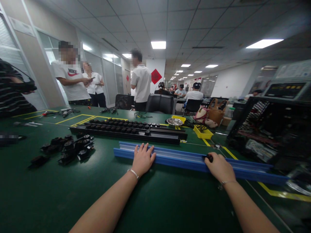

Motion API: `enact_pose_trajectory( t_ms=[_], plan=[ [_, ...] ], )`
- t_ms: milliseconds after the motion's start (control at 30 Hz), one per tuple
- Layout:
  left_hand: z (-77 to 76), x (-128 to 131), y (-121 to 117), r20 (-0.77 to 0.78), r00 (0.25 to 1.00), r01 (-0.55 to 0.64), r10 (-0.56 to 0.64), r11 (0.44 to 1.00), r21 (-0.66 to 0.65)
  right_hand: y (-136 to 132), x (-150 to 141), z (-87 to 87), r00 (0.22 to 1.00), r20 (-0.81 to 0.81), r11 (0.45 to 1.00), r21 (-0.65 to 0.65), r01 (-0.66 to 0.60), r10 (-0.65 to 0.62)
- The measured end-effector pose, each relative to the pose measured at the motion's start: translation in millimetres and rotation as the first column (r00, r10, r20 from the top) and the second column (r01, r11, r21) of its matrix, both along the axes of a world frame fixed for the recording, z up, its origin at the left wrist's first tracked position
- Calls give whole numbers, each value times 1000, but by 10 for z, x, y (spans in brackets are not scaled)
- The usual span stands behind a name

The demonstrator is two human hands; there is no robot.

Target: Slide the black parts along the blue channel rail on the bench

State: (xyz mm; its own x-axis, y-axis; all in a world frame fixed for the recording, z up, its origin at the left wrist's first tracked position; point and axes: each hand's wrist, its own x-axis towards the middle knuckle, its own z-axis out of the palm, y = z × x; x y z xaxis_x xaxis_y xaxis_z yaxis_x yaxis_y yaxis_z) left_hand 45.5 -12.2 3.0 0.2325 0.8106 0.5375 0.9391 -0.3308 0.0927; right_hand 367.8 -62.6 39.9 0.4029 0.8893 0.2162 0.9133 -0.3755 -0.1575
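A long blue rail [184, 159] lies across the green table [155, 194] in front of me. My left hand [143, 160] rests flat on its left part, fingers stretched over the rail. My right hand [220, 167] is closed at the rail's right part, pinching a small black knob-like part [210, 158] against the rail. Behind it lie black rails [128, 130] filled with a row of several black parts.
A heap of loose black parts [69, 148] lies at the left. A yellow tray [203, 131], a metal dish [175, 122] and bags [213, 115] stand at the back right. A black crate [272, 129] is at the right. People stand and sit beyond the table.
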Motion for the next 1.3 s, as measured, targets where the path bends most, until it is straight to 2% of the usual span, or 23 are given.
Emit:
enact_pose_trajectory(
  t_ms=[333, 1300],
  plan=[
    [-10, -6, 6, -1, 1000, 7, -7, 1000, -1, 11, -194, 48, 1000, 12, 1000, -18, -25, 25],
    [-9, -1, 9, 3, 1000, 5, -5, 1000, 5, 64, -467, 49, 997, -17, 997, 6, -72, 72]
  ],
)
